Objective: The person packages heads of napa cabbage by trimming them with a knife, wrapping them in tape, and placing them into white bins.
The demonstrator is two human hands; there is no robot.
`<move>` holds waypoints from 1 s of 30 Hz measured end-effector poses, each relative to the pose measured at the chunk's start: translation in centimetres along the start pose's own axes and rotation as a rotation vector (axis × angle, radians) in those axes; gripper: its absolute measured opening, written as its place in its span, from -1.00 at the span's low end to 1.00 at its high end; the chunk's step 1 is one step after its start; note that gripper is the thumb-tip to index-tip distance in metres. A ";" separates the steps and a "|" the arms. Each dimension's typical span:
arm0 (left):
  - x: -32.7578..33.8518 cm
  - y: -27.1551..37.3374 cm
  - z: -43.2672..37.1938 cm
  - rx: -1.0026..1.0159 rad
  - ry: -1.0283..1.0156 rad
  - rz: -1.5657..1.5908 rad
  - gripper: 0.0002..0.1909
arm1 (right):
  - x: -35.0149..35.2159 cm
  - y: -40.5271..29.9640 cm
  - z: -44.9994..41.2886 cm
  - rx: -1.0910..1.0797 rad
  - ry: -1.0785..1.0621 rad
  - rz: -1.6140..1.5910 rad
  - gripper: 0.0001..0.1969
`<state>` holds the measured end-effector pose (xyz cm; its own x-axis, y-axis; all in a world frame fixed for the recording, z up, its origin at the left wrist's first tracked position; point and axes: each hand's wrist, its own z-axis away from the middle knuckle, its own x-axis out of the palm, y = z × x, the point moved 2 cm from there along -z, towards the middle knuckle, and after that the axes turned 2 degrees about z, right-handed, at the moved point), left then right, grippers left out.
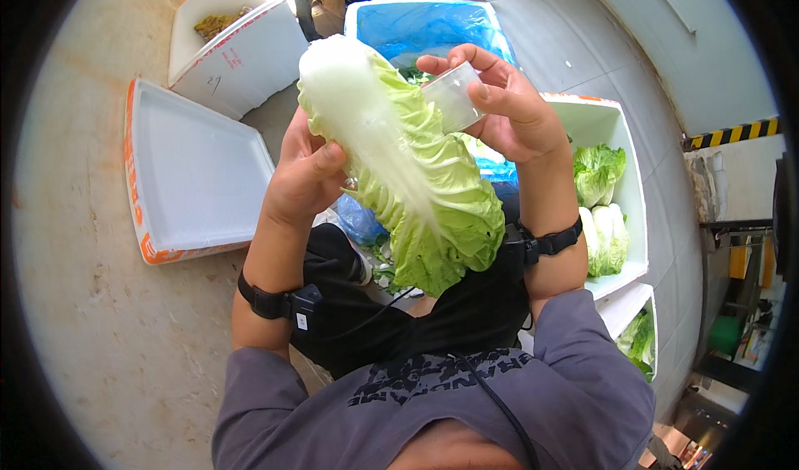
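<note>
A large napa cabbage is held up in front of me, its white base at the upper left and its green leaf tips at the lower right. My left hand grips its left side, with the thumb on the front and the fingers hidden behind. In my right hand is a translucent plastic piece, pinched between thumb and fingers against the cabbage's right edge. It resembles a short roll of clear film, but I cannot tell for sure. Shiny highlights show on the cabbage's pale rib.
Behind the cabbage stands a foam box lined with blue plastic. At right, a white foam box holds several cabbages; another box with leafy greens sits nearer. A foam lid leans at left beside another foam box.
</note>
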<state>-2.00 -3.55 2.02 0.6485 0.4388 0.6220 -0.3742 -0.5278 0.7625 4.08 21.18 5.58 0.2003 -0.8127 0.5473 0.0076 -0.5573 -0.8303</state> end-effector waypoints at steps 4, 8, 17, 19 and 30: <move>-0.1 0.0 0.2 -0.019 -0.017 -0.026 -0.08 | 0.2 -0.4 0.2 -0.165 0.084 0.297 -0.62; -0.1 -0.1 0.1 -0.012 -0.011 -0.032 -0.07 | 0.5 -0.7 0.2 -0.259 0.154 0.548 -0.62; 0.1 -0.8 -0.3 0.045 -0.027 -0.049 -0.05 | 0.6 1.1 -0.6 -0.086 -0.081 0.428 -0.55; 0.3 -0.7 -0.4 0.069 -0.061 -0.046 -0.05 | 1.0 1.5 -0.4 0.007 -0.071 0.252 -0.55; 1.4 0.0 -1.6 0.082 0.028 -0.257 -0.10 | -0.6 2.0 0.0 0.030 0.024 -0.018 -0.57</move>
<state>-2.12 -1.82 3.20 0.6966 0.5852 0.4151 -0.1435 -0.4532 0.8798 4.00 20.54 3.62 0.1762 -0.8065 0.5643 0.0403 -0.5669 -0.8228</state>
